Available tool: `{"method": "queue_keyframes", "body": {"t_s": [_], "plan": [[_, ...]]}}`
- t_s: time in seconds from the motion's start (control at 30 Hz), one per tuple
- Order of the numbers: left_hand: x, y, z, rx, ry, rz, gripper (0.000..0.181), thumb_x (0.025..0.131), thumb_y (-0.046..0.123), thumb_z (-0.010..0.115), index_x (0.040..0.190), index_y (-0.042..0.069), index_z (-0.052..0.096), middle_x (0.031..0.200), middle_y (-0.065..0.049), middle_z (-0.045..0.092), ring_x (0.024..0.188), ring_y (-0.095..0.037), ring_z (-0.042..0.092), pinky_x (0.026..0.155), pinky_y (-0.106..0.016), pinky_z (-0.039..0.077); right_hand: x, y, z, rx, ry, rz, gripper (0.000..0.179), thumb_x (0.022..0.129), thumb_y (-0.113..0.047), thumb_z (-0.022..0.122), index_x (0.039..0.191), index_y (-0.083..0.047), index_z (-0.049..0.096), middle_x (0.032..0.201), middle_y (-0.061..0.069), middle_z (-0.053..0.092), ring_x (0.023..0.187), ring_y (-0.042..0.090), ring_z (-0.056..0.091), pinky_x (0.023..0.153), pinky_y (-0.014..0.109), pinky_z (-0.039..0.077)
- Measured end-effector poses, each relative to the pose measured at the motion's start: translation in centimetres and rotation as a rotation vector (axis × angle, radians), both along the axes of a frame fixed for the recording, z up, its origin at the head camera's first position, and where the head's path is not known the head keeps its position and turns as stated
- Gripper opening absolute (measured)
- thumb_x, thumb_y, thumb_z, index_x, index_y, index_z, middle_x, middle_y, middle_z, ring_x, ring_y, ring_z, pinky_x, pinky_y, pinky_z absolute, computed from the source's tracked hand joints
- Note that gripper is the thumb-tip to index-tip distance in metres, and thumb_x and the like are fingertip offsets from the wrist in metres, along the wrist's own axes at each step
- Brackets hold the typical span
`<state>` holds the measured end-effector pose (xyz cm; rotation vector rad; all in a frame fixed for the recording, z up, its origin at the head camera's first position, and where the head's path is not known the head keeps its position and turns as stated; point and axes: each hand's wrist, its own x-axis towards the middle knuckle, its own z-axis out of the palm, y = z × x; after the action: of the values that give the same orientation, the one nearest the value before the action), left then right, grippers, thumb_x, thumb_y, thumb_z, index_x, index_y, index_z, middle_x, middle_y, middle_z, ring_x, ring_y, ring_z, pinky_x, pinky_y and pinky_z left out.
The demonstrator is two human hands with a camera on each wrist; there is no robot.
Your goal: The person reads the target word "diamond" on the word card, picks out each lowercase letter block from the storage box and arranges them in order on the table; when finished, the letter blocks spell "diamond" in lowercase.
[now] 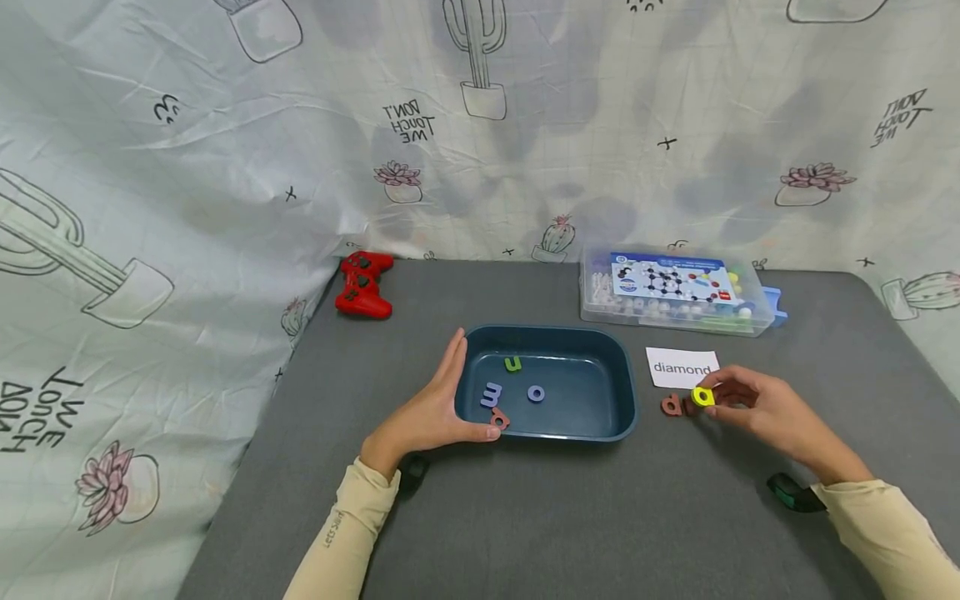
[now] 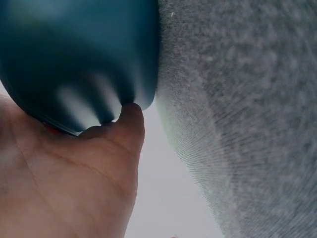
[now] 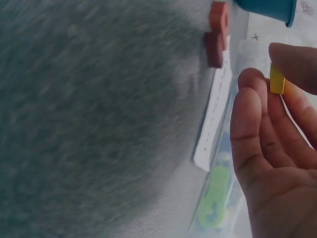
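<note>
Right hand (image 1: 768, 417) pinches a small yellow ring-like letter (image 3: 277, 82); just left of that grip lie two brown letters (image 3: 215, 52), and farther left a dark-blue rectangular tray (image 1: 588, 392), the left hand (image 1: 427, 410) spread against its left end.

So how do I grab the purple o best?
Come straight down from above and pinch the purple o by its outer edge, thumb and finger on opposite sides. It looks like it lies flat, and the raised walls of the blue tray would probably block a sideways grab. It's apart from the purple m, so your fingertips should fit around it.
</note>
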<state>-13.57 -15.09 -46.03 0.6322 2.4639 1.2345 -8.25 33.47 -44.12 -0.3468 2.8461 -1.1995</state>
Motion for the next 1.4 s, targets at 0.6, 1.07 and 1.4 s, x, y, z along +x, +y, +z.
{"method": "queue_keyframes", "body": {"t_s": [0.6, 1.07, 1.4], "plan": [[0.5, 0.1, -0.4, -0.005, -0.01, 0.006, 0.137, 0.081, 0.06, 0.086, 0.172, 0.027, -0.011, 0.175, 0.018, -0.019, 0.162, -0.03, 0.01, 0.12, -0.067, 0.028, 0.3, 1.3, -2.8, 0.066, 0.024, 0.025, 0.025, 0.091, 0.002, 0.082, 0.113, -0.002, 0.071, 0.099, 0.002, 0.066, 0.084, 0.003, 0.059, 0.069, 0.023, 0.05], [0.2, 0.0, 0.0, 0.011, -0.008, 0.0, 0.137, 0.081, 0.06, 0.086, 0.172, 0.027, -0.012, 0.175, 0.018, -0.019, 0.162, -0.03, 0.011, 0.12, -0.066, 0.028, -0.3, 1.4, -2.7, 0.081, 0.047, 0.049, 0.029, 0.089, 0.003, 0.083, 0.114, -0.002, 0.07, 0.101, 0.002, 0.067, 0.083, 0.004, 0.057, 0.069, 0.024, 0.049], [0.0, 0.0, -0.1, 0.007, 0.001, -0.001, 0.137, 0.081, 0.059, 0.086, 0.172, 0.027, -0.011, 0.174, 0.018, -0.02, 0.162, -0.029, 0.009, 0.12, -0.067, 0.027, -0.5, 1.4, -2.8, 0.091, 0.096, 0.06, 0.028, 0.089, 0.004, 0.082, 0.113, -0.002, 0.07, 0.098, 0.0, 0.065, 0.082, 0.004, 0.056, 0.067, 0.023, 0.047]]}}
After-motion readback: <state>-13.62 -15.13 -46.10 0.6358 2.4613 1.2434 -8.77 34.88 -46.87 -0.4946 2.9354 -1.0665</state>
